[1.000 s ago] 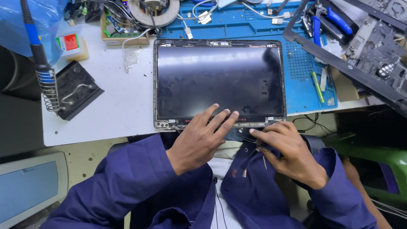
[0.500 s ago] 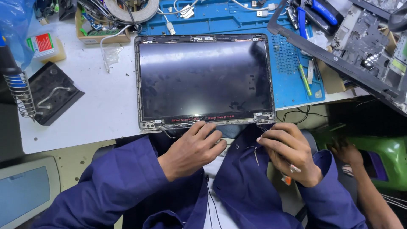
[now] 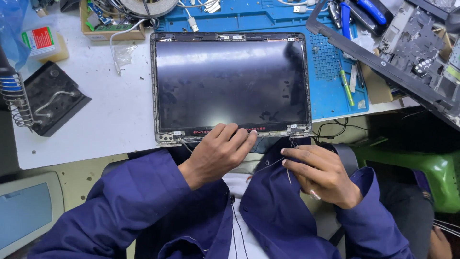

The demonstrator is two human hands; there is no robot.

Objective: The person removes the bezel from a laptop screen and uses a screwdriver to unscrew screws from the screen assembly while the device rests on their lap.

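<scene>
Soldering-iron stand (image 3: 17, 103) sits at far left on white bench (image 3: 110, 124). Laptop screen panel (image 3: 232, 84) lies flat, partly on blue mat (image 3: 330, 91). My left hand (image 3: 218, 153) rests open, fingers flat on panel's bottom edge. My right hand (image 3: 323, 175) pinches thin cable (image 3: 268, 165) below right hinge.

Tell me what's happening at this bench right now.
A person in a blue jacket is working on a bare laptop screen panel lying flat on the white table. The left hand rests its fingertips on the panel's bottom edge. The right hand pinches a thin wire just below the right hinge.
</scene>
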